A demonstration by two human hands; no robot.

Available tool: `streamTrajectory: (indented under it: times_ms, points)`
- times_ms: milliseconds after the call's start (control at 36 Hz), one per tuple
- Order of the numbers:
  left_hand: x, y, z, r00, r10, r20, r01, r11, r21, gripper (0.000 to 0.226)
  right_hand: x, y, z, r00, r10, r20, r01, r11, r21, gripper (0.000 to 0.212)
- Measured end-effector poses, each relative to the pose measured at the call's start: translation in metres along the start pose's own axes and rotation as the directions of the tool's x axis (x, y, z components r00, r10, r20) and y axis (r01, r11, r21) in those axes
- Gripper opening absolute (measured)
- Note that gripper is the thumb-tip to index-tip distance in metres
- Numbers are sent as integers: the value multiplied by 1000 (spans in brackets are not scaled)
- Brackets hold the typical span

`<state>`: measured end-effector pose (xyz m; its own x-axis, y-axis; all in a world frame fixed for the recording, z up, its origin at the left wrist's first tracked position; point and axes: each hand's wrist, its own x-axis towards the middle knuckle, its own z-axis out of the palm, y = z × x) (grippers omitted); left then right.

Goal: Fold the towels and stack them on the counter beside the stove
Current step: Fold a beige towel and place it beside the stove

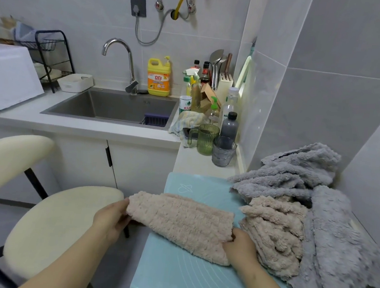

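Nearest, the left hand (111,217) has its grip pinched on the left edge of a beige towel (177,221). The right hand (241,247) has its grip pinched on the towel's right corner. The towel lies spread between them on a pale blue mat (184,281) covering the surface. Just right of it sits a crumpled beige towel (275,234), touching a heap of grey towels (328,236) that runs back to the tiled wall. Beyond the mat stand a green mug (206,138) and a grey glass (224,151). Farther off is a steel sink (116,107), with a yellow detergent bottle (159,78) behind it.
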<state>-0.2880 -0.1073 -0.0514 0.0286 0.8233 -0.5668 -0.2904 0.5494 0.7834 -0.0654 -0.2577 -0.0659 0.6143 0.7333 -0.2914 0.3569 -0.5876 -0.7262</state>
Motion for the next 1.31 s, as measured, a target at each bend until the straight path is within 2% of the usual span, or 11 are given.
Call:
streamTrajectory:
  times_ms: [111,250,417,528,667,778,889,1028,1111,1222,1306]
  points:
    - [-6,1,-6,989,-99,108,98,995,12,14,-1,3,2,1000,-11,-16,11,1000,19,28]
    - [-9,-10,-13,952,-187,240,124,959,255,10,0,3,4,1000,-6,-19,6,1000,8,26]
    - [6,-21,-16,993,47,104,-91,874,478,16,-3,5,3,999,-50,-10,50,999,8,22]
    - [7,-17,-20,981,189,52,-190,847,497,3,-8,7,3,996,-85,-22,84,996,-30,16]
    - [8,-15,-23,969,242,57,-236,825,513,18,-8,6,1,994,-107,1,107,993,-50,15]
    - [4,-11,-29,974,170,149,-220,857,466,25,-7,4,-1,995,-95,15,95,994,-46,15]
    - [4,-4,-36,983,64,171,-111,952,286,17,-8,4,0,994,-106,11,106,994,-40,14]
    - [-1,-7,-30,983,-46,177,15,985,169,15,-6,2,3,997,-76,-4,76,997,-34,14]
    - [-2,-9,-25,980,-43,192,0,976,218,10,-9,-1,8,997,-73,19,74,995,-64,17]
    - [1,-8,-26,985,-39,166,-27,925,380,26,-12,-2,11,997,-68,-25,68,998,-10,23]
    - [5,-5,-26,970,-138,202,57,930,363,22,-12,0,6,996,-64,-61,70,992,105,21]
